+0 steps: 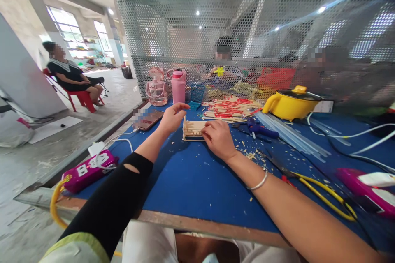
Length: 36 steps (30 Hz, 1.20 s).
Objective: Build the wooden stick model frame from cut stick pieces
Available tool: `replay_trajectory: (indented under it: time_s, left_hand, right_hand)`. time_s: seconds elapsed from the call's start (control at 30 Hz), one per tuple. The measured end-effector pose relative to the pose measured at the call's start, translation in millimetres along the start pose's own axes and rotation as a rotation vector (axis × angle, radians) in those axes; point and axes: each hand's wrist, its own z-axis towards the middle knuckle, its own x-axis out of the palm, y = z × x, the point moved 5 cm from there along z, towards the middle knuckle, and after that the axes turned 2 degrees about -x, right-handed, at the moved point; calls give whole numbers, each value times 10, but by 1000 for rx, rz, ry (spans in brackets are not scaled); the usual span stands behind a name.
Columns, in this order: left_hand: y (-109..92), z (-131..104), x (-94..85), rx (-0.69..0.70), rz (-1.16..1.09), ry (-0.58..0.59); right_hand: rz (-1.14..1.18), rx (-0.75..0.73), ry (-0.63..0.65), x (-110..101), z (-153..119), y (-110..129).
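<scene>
A small structure of pale wooden sticks (194, 130) stands on the blue table surface (182, 181). My right hand (217, 137) is at its right side, with thumb and fingers pinched at the sticks. Just above its left end is my left hand (174, 118), fingers bent and thumb close to the index finger; whether a small piece is between them cannot be made out. Behind the structure lies a pile of red-marked sticks (230, 107). A blue glue gun (261, 128) rests to the right of my right hand.
Yellow-handled cutters (327, 193), clear glue sticks (293, 135) and a yellow pot (291, 104) are at the right. A phone (149, 120), pink bottle (178, 86) and purple power strip (88, 170) are at the left. Behind a perforated screen (185, 28) sit people; another person sits far left.
</scene>
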Motion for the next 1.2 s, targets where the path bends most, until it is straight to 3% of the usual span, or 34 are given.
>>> replay_trajectory:
  time_s: [0.1,0.2,0.27,0.4,0.5,0.57,0.6,0.7,0.77,0.93,1.2]
  left_hand:
    - [34,-108,-62,-20,22,-141]
    - [23,-246,-116,-4,46,-189]
    - [-9,-290,-135,25,63,-168]
    - [-131,-295,-79,130,83,8]
    - [-277,-353,-18,127,24,-9]
    - [-380,-472,99,16,-146,-23]
    - [-430,-562,231,-72,-294,60]
    - [-670,-897,641,-117,-404,331]
    - [-753,-1081,829,-158,-461,444]
    - [-735,-1207,959,-287,-536,552]
    - [-598,-1164,1008,-340,-529,511]
  right_hand:
    - [59,114,-66,-89,-1,-89]
    - [131,278,-137,-219,43,-238]
    - [194,369,-150,-316,114,-312]
    - [367,451,-46,-521,258,-304]
    - [510,551,43,-668,141,-210]
    - [609,653,88,-725,-85,-112]
    - [655,706,103,-736,-226,-52]
    - [749,829,122,-717,-646,133]
    - [769,874,121,-685,-848,225]
    - [662,855,127,-678,-996,302]
    - [322,639,286,-880,-1106,275]
